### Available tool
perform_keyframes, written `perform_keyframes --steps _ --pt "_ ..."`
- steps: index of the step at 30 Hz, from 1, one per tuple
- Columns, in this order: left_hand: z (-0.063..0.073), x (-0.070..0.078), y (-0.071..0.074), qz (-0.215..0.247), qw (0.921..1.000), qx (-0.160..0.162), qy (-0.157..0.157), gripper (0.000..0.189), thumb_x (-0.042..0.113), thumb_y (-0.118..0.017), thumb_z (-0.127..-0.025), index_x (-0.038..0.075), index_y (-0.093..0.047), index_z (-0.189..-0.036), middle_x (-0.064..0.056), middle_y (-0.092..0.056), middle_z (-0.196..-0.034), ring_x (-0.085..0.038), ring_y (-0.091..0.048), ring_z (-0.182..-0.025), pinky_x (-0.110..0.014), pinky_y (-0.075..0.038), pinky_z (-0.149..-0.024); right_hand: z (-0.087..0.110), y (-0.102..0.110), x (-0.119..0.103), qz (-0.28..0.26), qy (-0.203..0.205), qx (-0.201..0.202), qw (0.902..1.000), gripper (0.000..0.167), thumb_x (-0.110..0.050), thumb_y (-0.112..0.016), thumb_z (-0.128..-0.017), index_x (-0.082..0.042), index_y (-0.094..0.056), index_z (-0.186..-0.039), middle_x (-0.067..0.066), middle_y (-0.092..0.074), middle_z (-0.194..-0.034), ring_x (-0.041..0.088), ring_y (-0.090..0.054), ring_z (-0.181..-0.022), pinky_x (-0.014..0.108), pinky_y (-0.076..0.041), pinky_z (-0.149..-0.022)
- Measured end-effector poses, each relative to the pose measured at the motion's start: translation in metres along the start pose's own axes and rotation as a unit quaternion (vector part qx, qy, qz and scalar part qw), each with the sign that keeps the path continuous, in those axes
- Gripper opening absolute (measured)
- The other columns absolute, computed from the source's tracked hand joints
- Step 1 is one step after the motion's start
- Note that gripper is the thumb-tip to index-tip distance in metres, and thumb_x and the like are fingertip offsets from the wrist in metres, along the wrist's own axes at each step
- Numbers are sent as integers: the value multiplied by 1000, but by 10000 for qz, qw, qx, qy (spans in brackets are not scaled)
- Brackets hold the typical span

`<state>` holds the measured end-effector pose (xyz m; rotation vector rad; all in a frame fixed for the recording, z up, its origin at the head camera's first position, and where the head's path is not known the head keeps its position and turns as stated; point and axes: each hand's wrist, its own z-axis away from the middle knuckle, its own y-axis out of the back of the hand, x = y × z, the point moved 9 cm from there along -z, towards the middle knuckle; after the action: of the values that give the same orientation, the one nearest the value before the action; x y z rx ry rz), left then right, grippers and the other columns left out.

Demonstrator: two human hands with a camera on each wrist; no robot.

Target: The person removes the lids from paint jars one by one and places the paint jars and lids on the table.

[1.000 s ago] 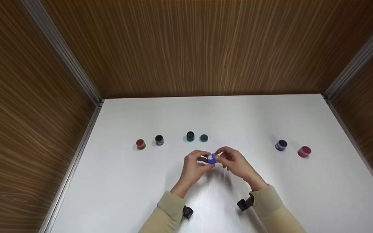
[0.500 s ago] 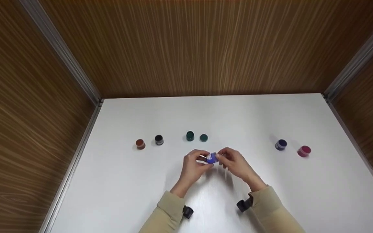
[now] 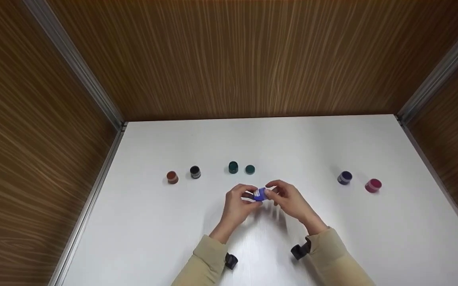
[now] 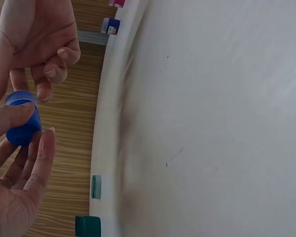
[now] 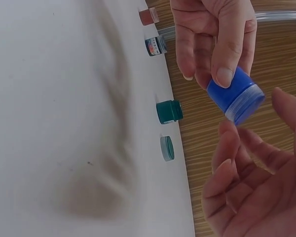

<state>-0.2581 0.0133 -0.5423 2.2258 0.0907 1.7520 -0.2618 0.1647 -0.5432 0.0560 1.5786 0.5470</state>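
A small blue paint jar (image 5: 227,94) with a clear, ridged lid (image 5: 245,103) is held off the table, tilted. My left hand (image 3: 235,204) grips the jar's body between thumb and fingers. My right hand (image 3: 290,202) is around the lid end; in the right wrist view its thumb (image 5: 286,106) stands slightly apart from the lid, and its fingertips lie close under the rim. Whether they touch it is hard to tell. Beyond the hands, a green paint jar (image 3: 233,167) stands with its threaded neck bare, and its green lid (image 3: 250,169) lies beside it.
On the white table (image 3: 145,230), a brown-red jar (image 3: 172,177) and a black jar (image 3: 195,172) stand to the left. A dark purple-blue jar (image 3: 344,177) and a pink-red jar (image 3: 373,185) stand to the right. Wood-grain panels (image 3: 253,59) rise behind and at both sides.
The right hand's fingers shift slightly around the lid, moving a little away and then back. The left hand and the blue jar stay nearly in place.
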Motion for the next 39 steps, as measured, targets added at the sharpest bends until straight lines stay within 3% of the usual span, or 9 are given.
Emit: perform_keyframes --steps 5,11,15,17,23,28,34,39 --pt "0 0 0 54 10000 -17 -25 31 1 -83 -76 3 -71 -104 -3 -63 -99 -14 -68 -85 -24 -57 -71 -1 1 1 66 -101 36 9999 29 -28 -63 -98 -1 -63 -110 8 -65 -84 23 -60 -72 33 -52 -62" --pt "-1 0 0 44 10000 -16 -44 32 0 -83 -76 3 -71 -105 -4 -63 -99 -15 -68 -85 -26 -58 -72 0 1 -1 56 11 -138 9999 32 -25 -64 -97 -2 -61 -119 16 -66 -93 26 -59 -72 25 -48 -56" --pt "-1 0 0 -12 10000 2 1 32 -1 -83 -75 3 -70 -105 -4 -63 -100 -15 -68 -86 -25 -57 -72 0 0 -3 86 3 -64 9999 36 -23 -63 -98 1 -58 -124 12 -66 -92 30 -60 -72 27 -49 -57" --pt "-1 0 1 -31 10000 15 0 32 -1 -83 -76 3 -70 -105 -3 -63 -100 -16 -68 -86 -25 -57 -72 2 0 -14 129 -2 -24 9999 32 -20 -61 -99 4 -58 -121 13 -65 -89 33 -60 -72 31 -50 -59" --pt "-1 0 1 -84 10000 11 23 31 1 -83 -76 5 -71 -105 -1 -62 -99 -13 -67 -85 -23 -57 -73 0 -1 -8 204 -108 -4 9997 28 -28 -61 -99 -2 -63 -107 14 -65 -84 25 -59 -71 31 -50 -62" --pt "-1 -2 1 -94 10000 -23 13 31 1 -83 -76 6 -71 -104 0 -62 -99 -12 -67 -85 -22 -57 -73 0 -2 -2 134 -104 -150 9997 31 -28 -64 -97 -3 -62 -115 19 -65 -90 32 -59 -72 26 -48 -56" --pt "-1 0 1 -45 9999 29 -127 30 -1 -83 -76 5 -71 -103 -1 -62 -98 -14 -67 -86 -23 -57 -72 -1 -2 -1 123 -27 -101 9999 38 -27 -61 -99 1 -57 -123 18 -65 -92 37 -60 -72 27 -48 -57" --pt "0 1 1 -65 9999 46 -121 31 0 -82 -76 5 -71 -104 -1 -62 -99 -14 -67 -86 -23 -57 -72 -2 -2 -1 166 -68 47 9998 32 -29 -61 -99 0 -61 -112 13 -66 -85 32 -61 -73 30 -50 -63"
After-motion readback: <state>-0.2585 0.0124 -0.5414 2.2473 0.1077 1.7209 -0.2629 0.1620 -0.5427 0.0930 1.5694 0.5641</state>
